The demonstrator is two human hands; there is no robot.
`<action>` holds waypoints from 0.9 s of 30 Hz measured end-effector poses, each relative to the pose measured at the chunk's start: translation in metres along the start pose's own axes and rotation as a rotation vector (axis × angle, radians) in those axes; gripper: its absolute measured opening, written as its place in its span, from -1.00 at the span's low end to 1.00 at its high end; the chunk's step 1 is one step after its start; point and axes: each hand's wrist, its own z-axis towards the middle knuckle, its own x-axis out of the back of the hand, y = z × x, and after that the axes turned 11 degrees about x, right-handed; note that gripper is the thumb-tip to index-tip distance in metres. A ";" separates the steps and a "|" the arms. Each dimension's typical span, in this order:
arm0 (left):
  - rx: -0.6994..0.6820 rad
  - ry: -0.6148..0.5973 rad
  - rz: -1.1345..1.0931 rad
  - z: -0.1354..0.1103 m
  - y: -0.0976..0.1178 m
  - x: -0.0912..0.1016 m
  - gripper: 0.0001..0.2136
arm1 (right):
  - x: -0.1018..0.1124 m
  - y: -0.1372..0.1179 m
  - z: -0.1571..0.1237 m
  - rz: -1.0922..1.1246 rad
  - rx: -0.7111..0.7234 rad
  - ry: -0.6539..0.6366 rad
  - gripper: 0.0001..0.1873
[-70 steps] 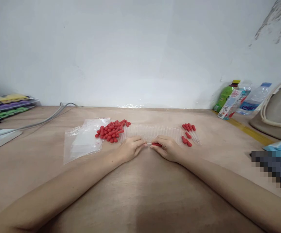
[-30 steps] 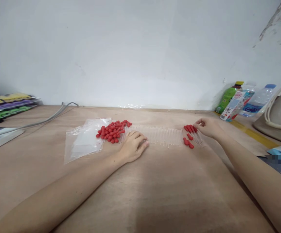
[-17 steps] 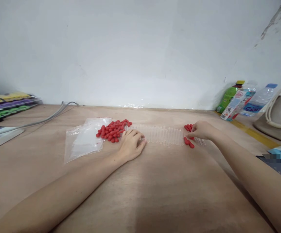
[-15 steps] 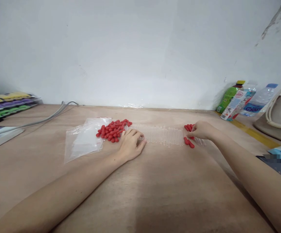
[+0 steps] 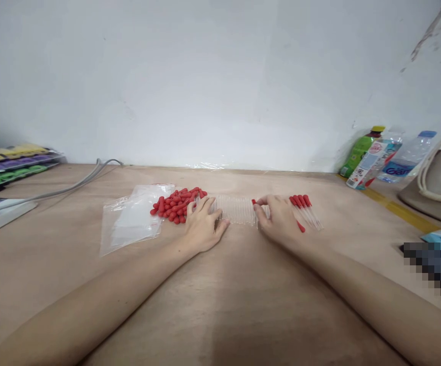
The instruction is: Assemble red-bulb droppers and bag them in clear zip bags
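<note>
My right hand [image 5: 278, 217], shifted left since earlier, is pinching a red rubbery bulb [image 5: 254, 202] at the clear slender tubes [image 5: 239, 209], while my left hand [image 5: 204, 224] is resting, fingers spread.

Table [image 5: 243, 295]: light brown, wood-grained. Mid-length, nearer the far edge — clear tubes [image 5: 238, 209] laid side by side in a row. Left of them, a pile of red bulbs [image 5: 174, 206], spilling onto clear plastic bags [image 5: 132, 223]. Right, four red-tipped tubes [image 5: 306, 211]; a loose red bulb [image 5: 301, 226] near. Far edge, leftward: stacked packets [image 5: 14, 165], grey cable [image 5: 64, 192]. Far edge, rightward — green bottle [image 5: 358, 155], carton [image 5: 373, 165], clear bottle [image 5: 403, 158]; hat [image 5: 426, 206] nearer.
</note>
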 end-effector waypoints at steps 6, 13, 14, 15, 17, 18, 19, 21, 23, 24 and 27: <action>-0.024 0.041 -0.055 -0.003 0.001 0.005 -0.76 | -0.007 -0.014 -0.016 0.047 0.145 -0.009 -0.92; -0.059 0.084 -0.072 -0.006 0.003 0.008 -0.76 | -0.008 -0.009 -0.017 0.000 0.201 -0.054 -0.75; -0.063 0.069 -0.070 -0.006 0.002 0.008 -0.75 | -0.008 -0.009 -0.017 -0.005 0.212 -0.072 -0.77; -0.065 0.055 -0.069 -0.005 0.002 0.007 -0.75 | -0.008 -0.010 -0.016 -0.006 0.220 -0.088 -0.78; -0.079 0.042 -0.072 -0.005 0.001 0.008 -0.77 | -0.007 -0.011 -0.016 0.000 0.227 -0.104 -0.80; -0.095 0.049 -0.080 -0.006 0.001 0.009 -0.78 | -0.006 -0.011 -0.016 0.003 0.225 -0.098 -0.81; -0.116 0.065 -0.094 -0.006 0.001 0.010 -0.79 | -0.006 -0.012 -0.016 0.006 0.225 -0.090 -0.82; -0.142 0.110 -0.133 -0.008 0.002 0.012 -0.78 | -0.005 -0.012 -0.016 0.016 0.223 -0.075 -0.83; -0.115 0.130 -0.151 -0.011 0.003 0.015 -0.78 | -0.005 -0.012 -0.017 0.024 0.223 -0.073 -0.85; -0.085 0.124 -0.143 -0.012 0.004 0.017 -0.78 | -0.005 -0.012 -0.017 0.027 0.222 -0.075 -0.85; -0.007 0.069 -0.071 -0.015 0.006 0.019 -0.80 | -0.004 -0.012 -0.016 0.033 0.221 -0.084 -0.87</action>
